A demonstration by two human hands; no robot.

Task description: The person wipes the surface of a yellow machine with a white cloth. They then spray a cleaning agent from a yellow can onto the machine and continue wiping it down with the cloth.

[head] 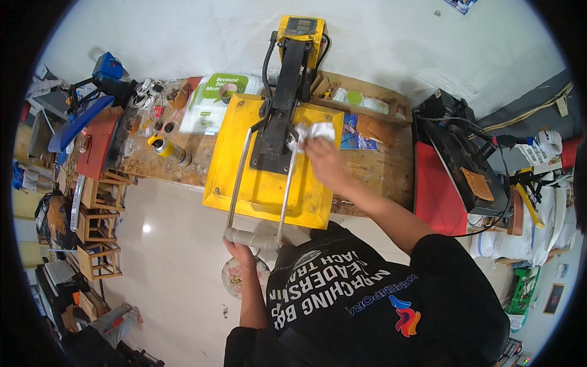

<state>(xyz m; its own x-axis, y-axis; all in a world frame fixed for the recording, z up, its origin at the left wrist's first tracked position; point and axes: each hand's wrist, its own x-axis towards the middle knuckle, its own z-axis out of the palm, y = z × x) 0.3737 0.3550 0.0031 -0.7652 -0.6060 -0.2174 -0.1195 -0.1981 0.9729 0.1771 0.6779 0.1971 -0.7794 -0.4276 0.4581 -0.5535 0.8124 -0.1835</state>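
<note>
A heat press with a yellow upper platen cover (224, 165) stands before me on the workbench. Its long U-shaped metal handle (239, 183) reaches towards my body and ends in a wrapped grip bar (252, 239). My left hand (241, 254) holds the left end of that bar from below, its fingers partly hidden. In my right hand (326, 160) is a crumpled white cloth (323, 130), pressed by the right side rod of the handle, close to the black centre bracket (275, 151). Part of the cloth is hidden behind my fingers.
Left on the wooden workbench (133, 158) lie a yellow spray can (170, 151), a tape roll (227, 91) and coiled white cable (147, 94). A wooden tray (362, 108) sits behind right. A black press (472, 169) flanks the right, a blue one (82, 124) the left. A round stool (243, 277) stands below.
</note>
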